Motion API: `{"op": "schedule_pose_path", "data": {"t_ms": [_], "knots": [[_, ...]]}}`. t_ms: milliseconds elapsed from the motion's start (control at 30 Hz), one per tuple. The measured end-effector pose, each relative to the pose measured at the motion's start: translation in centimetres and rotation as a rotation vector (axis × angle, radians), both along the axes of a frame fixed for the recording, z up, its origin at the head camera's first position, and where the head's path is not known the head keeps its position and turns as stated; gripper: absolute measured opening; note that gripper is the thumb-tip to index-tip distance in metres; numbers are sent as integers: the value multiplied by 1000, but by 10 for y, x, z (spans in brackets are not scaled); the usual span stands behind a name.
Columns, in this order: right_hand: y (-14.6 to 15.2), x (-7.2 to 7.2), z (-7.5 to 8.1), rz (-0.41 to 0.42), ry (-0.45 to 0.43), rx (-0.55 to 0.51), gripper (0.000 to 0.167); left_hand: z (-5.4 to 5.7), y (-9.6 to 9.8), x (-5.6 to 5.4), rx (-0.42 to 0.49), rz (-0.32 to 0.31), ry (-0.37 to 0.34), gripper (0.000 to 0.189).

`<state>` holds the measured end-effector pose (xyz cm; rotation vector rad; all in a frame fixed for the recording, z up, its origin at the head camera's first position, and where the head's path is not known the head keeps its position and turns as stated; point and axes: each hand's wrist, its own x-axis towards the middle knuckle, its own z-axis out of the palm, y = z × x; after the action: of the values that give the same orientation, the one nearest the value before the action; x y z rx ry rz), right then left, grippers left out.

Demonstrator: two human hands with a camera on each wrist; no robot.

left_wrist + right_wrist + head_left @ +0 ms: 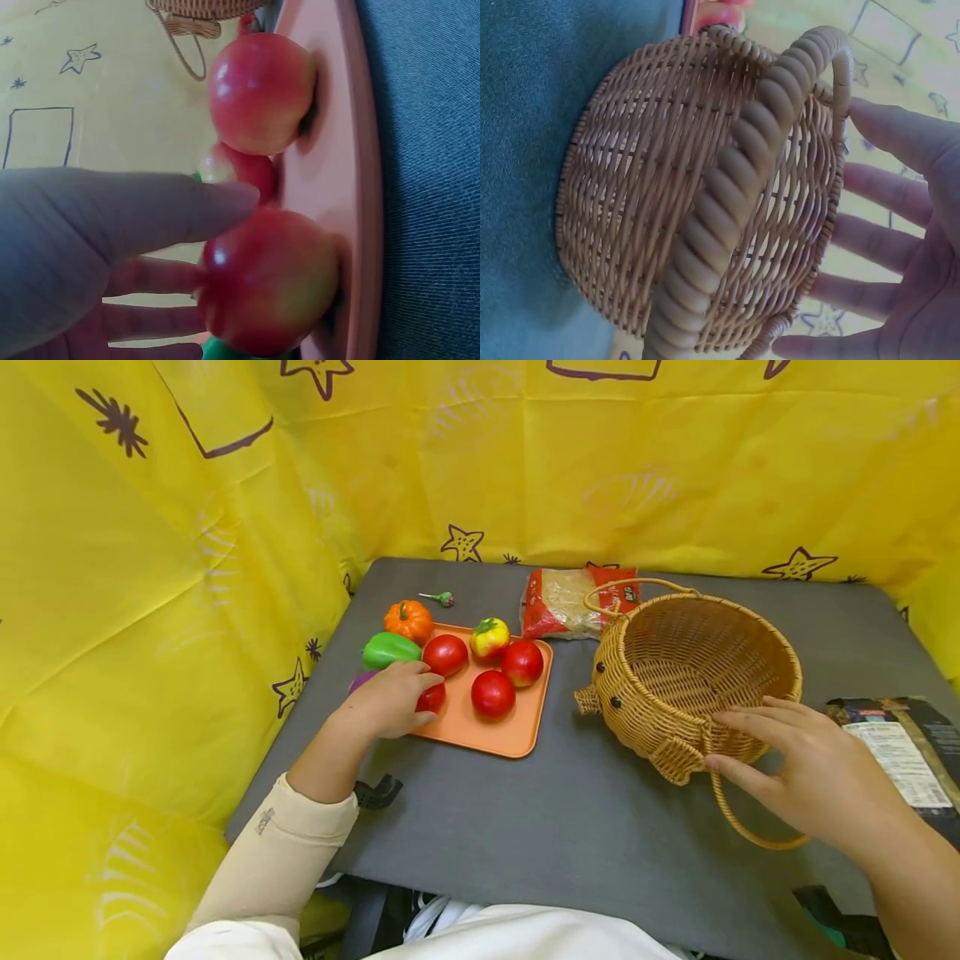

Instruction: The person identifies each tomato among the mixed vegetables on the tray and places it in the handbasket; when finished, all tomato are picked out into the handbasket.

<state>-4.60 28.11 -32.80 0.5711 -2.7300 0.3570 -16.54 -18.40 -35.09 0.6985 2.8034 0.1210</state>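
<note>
My left hand [393, 697] reaches over the left side of an orange tray [461, 722], fingers loosely extended about a red apple [431, 699]. In the left wrist view, thumb and fingertips lie at that apple [274, 281], whose skin has a yellow-green patch; firm contact cannot be made out. More red apples [492, 695] and a yellow-red fruit [490, 639] sit on the tray. On the right, my right hand [806, 760] is at the rim of a pig-shaped wicker basket [645, 718]. Its spread, straight fingers meet the rim beside a twisted handle [727, 180].
Left of the tray are an orange pumpkin [408, 621], a green pepper [391, 649] and a partly hidden purple item [362, 680]. Behind lie a small stemmed green piece [446, 599] and a red-and-clear packet [566, 602]. A dark package [900, 752] lies far right.
</note>
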Motion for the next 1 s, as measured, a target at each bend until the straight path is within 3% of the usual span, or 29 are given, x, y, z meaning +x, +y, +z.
{"op": "schedule_pose_path", "data": {"t_ms": [100,300,767,1000], "knots": [[0,0,-1,41,51,-15,56,-2,-1,-1,1,-22,17,49],[-1,-2,-2,107,89,-34,55,-5,-5,-2,46,-4,13,46],[1,-2,-4,68,94,-31,52,-7,-11,2,150,21,12,49],[-2,-1,-2,75,100,-30,50,5,-18,6,250,-1,74,53]]}}
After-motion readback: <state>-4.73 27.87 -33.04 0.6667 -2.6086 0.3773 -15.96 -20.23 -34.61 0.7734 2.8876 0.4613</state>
